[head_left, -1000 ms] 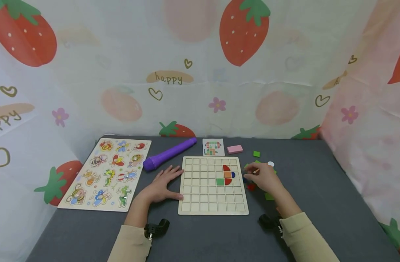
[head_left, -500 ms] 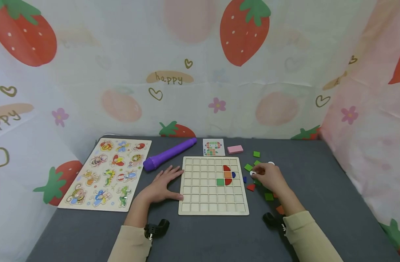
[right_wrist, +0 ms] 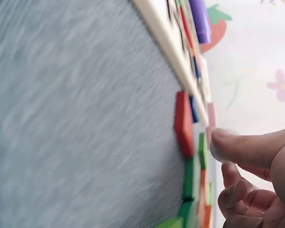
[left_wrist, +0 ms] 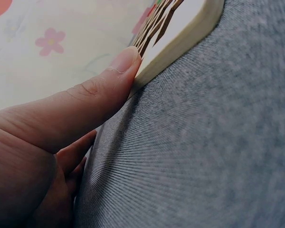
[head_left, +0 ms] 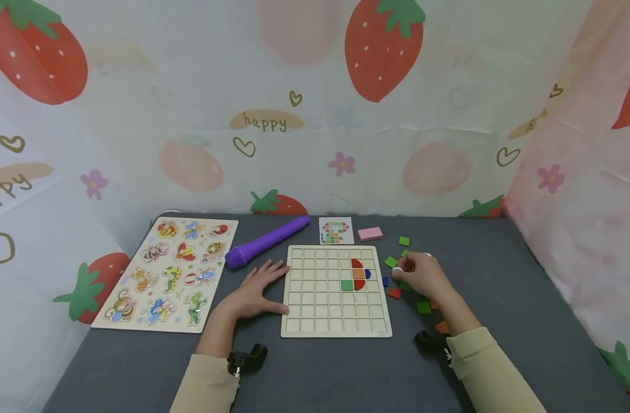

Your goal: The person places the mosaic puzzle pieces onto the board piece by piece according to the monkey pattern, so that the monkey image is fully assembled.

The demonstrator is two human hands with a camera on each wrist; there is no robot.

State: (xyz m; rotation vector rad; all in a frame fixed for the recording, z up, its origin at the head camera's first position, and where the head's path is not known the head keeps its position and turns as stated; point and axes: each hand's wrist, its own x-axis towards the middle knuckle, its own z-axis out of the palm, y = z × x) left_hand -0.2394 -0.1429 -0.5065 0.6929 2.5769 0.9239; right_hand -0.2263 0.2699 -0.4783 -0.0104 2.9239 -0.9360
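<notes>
My left hand (head_left: 257, 292) lies with spread fingers at the left edge of the wooden grid board (head_left: 320, 321); its thumb touches that edge in the left wrist view. Set in the grid are red pieces (head_left: 357, 264), an orange square (head_left: 358, 274), a green square (head_left: 347, 285) and a blue piece (head_left: 368, 274). Right of the board, my right hand (head_left: 423, 275) pinches a small white piece (head_left: 396, 272) between thumb and fingers. Loose green squares (head_left: 391, 261), a red piece (head_left: 394, 293) and a blue piece (head_left: 385, 281) lie around that hand, which hides others.
A pattern card (head_left: 336, 230) and a pink block (head_left: 370, 234) sit behind the board. To the left are a purple microphone (head_left: 265, 243) and an insect puzzle board (head_left: 165, 275). Orange pieces (head_left: 441, 327) lie by the right wrist. A strawberry-print curtain (head_left: 376, 166) stands behind the table.
My right hand has moved slightly right and away from the board, uncovering the loose blue and red pieces; a white piece now shows at its fingertips. The left hand stays put.
</notes>
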